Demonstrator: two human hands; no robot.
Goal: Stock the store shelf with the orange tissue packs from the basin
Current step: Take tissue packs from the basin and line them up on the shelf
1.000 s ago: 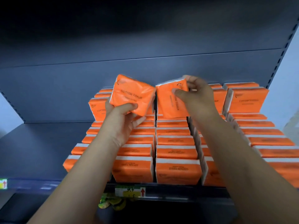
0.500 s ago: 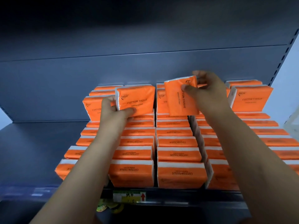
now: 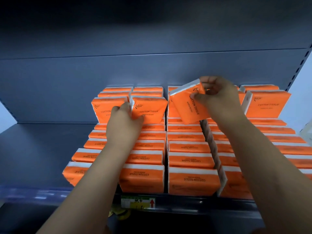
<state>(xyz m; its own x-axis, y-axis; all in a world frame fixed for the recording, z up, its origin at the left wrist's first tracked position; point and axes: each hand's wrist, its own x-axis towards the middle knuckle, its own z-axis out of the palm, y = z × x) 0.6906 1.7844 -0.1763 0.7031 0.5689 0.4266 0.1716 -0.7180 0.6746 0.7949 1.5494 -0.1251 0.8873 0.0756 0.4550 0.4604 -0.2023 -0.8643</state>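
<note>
Atop the shelf, left hand grips 1 upright pack, right hand pinches 1 tilted pack.

Left of the orange plastic-wrapped tissue packs, which crowd centre and right, the dark grey metal shelf lies open; above the packs there seems free room too.

Left hand fingers concealed behind its tissue pack. Rightmost packs cut by frame edge. Price label print illegible. Yellow item below shelf mostly hidden.
</note>
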